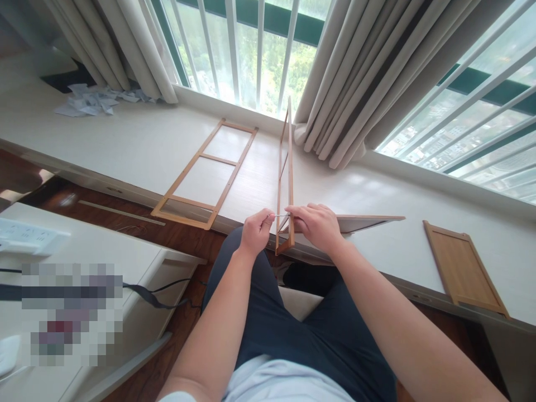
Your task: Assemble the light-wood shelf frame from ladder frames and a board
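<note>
The white window ledge (138, 145) carries 1 upright wooden frame (288, 184). At its near end the right hand (318, 226) clasps the shelf panel (360, 222); the left hand (256, 230) pinches a thin metal key (281, 215). A skewed push could tip the frame.

Two hands work at the sill: a left hand (256, 230) and a right hand (317, 225). Between them shows one thin metal tool (281, 215).

There are two wooden ladder frames: one frame standing on edge (288, 162) and one flat frame (205, 173). There are two wooden panels: one panel (463, 268) lying apart at the right and one shelf (368, 221) meeting the upright frame.

One heap of crumpled paper (94, 99) lies at the far left. One power strip (25, 237) sits on one white table (104, 251). Two curtains hang, a left curtain (125, 44) and a right curtain (368, 72).
</note>
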Demonstrator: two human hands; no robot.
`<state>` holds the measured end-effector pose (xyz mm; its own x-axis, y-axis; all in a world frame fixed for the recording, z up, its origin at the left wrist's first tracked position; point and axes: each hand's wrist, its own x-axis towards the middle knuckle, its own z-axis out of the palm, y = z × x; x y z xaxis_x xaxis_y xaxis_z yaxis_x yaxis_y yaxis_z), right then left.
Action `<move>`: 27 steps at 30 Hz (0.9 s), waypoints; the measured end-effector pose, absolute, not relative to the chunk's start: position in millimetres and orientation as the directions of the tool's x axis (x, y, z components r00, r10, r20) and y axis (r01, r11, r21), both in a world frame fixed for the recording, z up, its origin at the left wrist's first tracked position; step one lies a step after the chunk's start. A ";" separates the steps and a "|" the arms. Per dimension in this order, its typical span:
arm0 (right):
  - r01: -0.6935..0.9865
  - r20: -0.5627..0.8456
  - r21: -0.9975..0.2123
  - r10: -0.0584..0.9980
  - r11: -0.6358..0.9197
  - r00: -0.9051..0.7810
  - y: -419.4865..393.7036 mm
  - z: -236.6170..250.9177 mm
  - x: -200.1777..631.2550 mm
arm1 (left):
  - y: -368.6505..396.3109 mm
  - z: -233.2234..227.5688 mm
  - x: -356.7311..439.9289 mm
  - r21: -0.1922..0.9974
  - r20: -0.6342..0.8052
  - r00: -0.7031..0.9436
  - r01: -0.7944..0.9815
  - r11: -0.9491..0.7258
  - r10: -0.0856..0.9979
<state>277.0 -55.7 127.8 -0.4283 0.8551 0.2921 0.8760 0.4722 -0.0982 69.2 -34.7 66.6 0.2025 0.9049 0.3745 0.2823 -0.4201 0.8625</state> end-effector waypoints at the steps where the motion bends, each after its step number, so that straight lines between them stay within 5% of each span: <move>1: 0.876 0.292 -0.096 0.855 0.472 -0.429 -55.5 127.4 277.3 | -34.1 67.0 68.6 0.864 0.373 0.209 0.278 -0.420 0.904; 7: 0.876 0.294 -0.092 0.854 0.473 -0.430 -54.6 126.5 278.0 | -34.6 63.0 69.3 0.870 0.395 0.201 0.232 -0.435 0.897; 16: 0.881 0.303 -0.085 0.854 0.466 -0.423 -54.8 124.8 277.6 | -32.0 58.8 72.0 0.717 0.629 0.117 0.295 -0.632 0.768; 27: 0.886 0.299 -0.075 0.858 0.457 -0.417 -54.8 125.8 276.9 | -34.2 61.2 69.4 0.769 0.573 0.110 0.270 -0.579 0.812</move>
<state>276.9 -54.8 125.8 -0.4174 0.8582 0.2987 0.8863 0.4571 -0.0747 69.4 -34.2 61.2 0.1101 0.8121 0.5730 0.2696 -0.5793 0.7693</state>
